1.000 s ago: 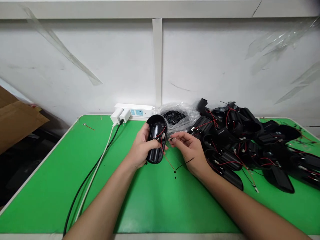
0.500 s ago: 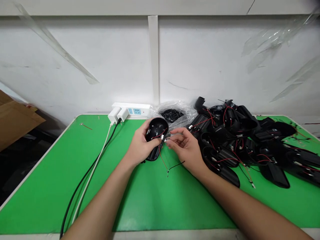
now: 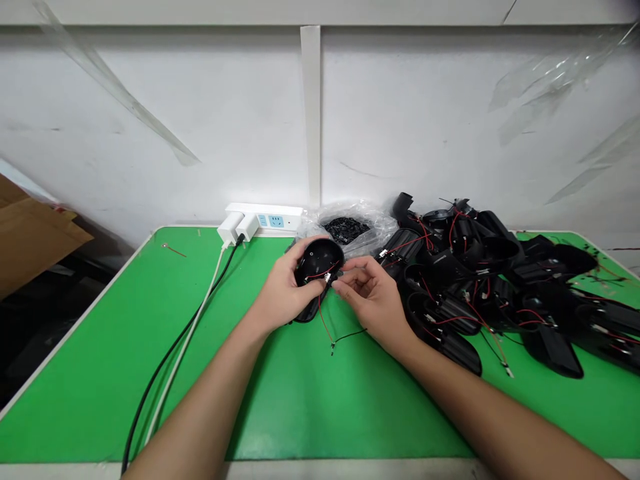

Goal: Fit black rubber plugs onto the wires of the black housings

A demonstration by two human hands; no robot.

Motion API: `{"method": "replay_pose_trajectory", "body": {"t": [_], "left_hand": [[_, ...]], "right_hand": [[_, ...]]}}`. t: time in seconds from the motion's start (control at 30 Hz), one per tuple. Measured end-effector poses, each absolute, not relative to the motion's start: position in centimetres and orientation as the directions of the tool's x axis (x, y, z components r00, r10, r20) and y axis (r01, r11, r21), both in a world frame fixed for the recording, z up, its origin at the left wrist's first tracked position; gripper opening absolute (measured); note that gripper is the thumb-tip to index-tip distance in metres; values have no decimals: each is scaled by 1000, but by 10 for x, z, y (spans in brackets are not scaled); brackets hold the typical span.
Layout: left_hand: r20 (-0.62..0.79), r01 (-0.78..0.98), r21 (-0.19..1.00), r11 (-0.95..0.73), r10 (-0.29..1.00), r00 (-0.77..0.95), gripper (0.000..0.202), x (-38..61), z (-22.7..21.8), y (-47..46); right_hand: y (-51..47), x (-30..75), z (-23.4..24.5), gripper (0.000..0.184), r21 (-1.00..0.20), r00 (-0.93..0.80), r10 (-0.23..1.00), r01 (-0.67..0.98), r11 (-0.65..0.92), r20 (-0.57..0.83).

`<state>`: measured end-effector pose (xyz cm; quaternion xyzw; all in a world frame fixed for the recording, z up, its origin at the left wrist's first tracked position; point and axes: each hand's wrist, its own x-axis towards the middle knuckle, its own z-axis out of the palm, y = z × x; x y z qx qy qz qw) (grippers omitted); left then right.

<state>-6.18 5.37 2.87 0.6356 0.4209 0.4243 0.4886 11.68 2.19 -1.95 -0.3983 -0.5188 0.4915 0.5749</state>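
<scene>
My left hand (image 3: 287,287) is wrapped round a black plastic housing (image 3: 320,257), a hollow shell with a rounded upper end, its thumb lying across the front. Thin red and black wires (image 3: 325,320) come out of the shell and hang below it, ending in a small connector (image 3: 333,347). A small white connector (image 3: 328,276) shows inside the shell by my left thumb. My right hand (image 3: 373,293) is at the shell's right edge, thumb and forefinger pinched together there; what lies between these fingertips is too small to make out.
A clear plastic bag (image 3: 377,230) of small black parts (image 3: 345,230) stands behind my hands. To the right lies a heap of similar black housings (image 3: 460,287) with wires. A white power strip (image 3: 277,219) with plugged-in chargers (image 3: 231,228) sits at the back; its cables (image 3: 187,327) run forward over the green table (image 3: 100,347).
The housing has turned slightly and shifted a little right in my left hand. My right fingertips have come closer against its edge; the bright bit seen at them before is now hidden.
</scene>
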Motion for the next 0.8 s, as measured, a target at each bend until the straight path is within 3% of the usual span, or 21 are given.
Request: {"method": "replay_pose_trajectory", "body": {"t": [0.23,0.4,0.6,0.8], "left_hand": [[17,4,1000,-19,955,296,70,-61,31,51],[-40,-8,999,45,951,308,67,-61,33,49],[12,46,999,-26,956,292,66,-61,31,52],[84,79,991,-110,956,280,59,-62,32,55]], "right_hand": [[22,117,-14,20,-949,6,963,-166,268,271],[21,118,-10,19,-966,25,978,-157,207,206],[21,118,-12,22,-972,46,985,-165,170,164],[23,118,-16,24,-955,36,995,-278,99,93]]}}
